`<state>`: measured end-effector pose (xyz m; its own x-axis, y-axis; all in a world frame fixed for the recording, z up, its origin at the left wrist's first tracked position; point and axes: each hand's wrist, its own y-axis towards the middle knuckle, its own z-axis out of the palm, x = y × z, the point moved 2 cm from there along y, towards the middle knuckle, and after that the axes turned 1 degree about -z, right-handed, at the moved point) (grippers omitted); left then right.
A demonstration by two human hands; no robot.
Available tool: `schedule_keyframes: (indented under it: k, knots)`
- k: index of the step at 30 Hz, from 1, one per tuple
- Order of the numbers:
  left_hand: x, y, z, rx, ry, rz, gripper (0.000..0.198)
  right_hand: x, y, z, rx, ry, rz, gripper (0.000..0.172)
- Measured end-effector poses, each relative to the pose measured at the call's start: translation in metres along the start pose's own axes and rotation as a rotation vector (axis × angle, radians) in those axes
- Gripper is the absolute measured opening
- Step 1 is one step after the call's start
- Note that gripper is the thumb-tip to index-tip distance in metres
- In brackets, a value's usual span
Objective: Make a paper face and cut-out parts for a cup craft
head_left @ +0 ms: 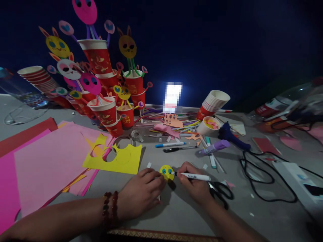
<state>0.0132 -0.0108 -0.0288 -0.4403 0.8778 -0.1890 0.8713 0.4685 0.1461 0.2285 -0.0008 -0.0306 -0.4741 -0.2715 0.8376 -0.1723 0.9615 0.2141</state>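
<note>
A small yellow paper circle point(166, 169) with blue eyes lies on the table at the centre front. The curled fingers of my left hand point(143, 188) hold its left edge against the table. My right hand point(195, 188) is closed round a white acrylic marker point(195, 176), whose dark tip meets the circle by the right eye. Under my right wrist is a pair of black-handled scissors point(222, 193), partly hidden. A blue-capped marker point(170, 145), a black pen point(176, 149) and a purple glue stick point(215, 147) lie beyond the circle.
Coloured paper sheets point(47, 158) and a cut yellow sheet point(126, 161) spread out on the left. Red cups point(99, 60) with paper faces rise behind them. At the back right stand stacked cups point(214, 101) and a scrap cup point(208, 127). A black cord point(267, 198) loops at right.
</note>
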Motion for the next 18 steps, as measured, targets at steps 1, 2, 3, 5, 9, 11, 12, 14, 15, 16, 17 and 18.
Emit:
schedule_keyframes:
  k: [1,2,3,5,9,11,12,14,15,16,17,18]
  knots:
    - [0.0002,0.0001,-0.0001,-0.002,0.000,-0.002,0.050,0.0002,0.0001,0.0002,0.006,-0.001,0.001,0.018]
    - [0.0003,0.0001,-0.0003,-0.001,-0.002,-0.002,0.050,0.0004,0.0003,0.0005,0.012,-0.003,0.000,0.018]
    - [0.0003,0.0001,-0.0004,0.003,-0.004,-0.001,0.050,0.0007,0.0004,0.0006,0.018,-0.005,-0.002,0.017]
    - [0.0003,0.0002,-0.0009,0.004,-0.010,-0.004,0.052,0.0011,0.0005,0.0007,0.022,-0.007,0.000,0.017]
    - [-0.0003,0.0003,-0.0006,-0.007,-0.016,-0.007,0.055,0.0006,0.0002,0.0005,0.025,-0.002,0.015,0.016]
    - [-0.0006,0.0005,0.0002,-0.001,-0.015,-0.010,0.053,0.0000,0.0000,0.0004,0.030,-0.008,0.021,0.015]
    - [-0.0007,0.0006,0.0005,0.003,-0.015,-0.013,0.053,-0.0002,-0.0001,0.0003,0.031,-0.011,0.024,0.015]
    - [-0.0007,0.0007,0.0006,0.011,-0.015,-0.013,0.051,-0.0002,-0.0001,0.0002,0.034,-0.015,0.026,0.015]
    - [-0.0007,0.0007,0.0005,0.015,-0.015,-0.012,0.051,0.0000,0.0000,0.0001,0.036,-0.014,0.024,0.015]
    - [-0.0006,0.0006,0.0002,0.016,-0.015,-0.011,0.051,0.0003,0.0001,0.0001,0.035,-0.012,0.020,0.015]
    - [-0.0005,0.0006,-0.0002,0.012,-0.014,-0.009,0.051,0.0006,0.0002,0.0001,0.035,-0.011,0.017,0.016]
    - [-0.0004,0.0005,-0.0005,0.008,-0.013,-0.006,0.051,0.0009,0.0004,0.0001,0.034,-0.011,0.013,0.016]
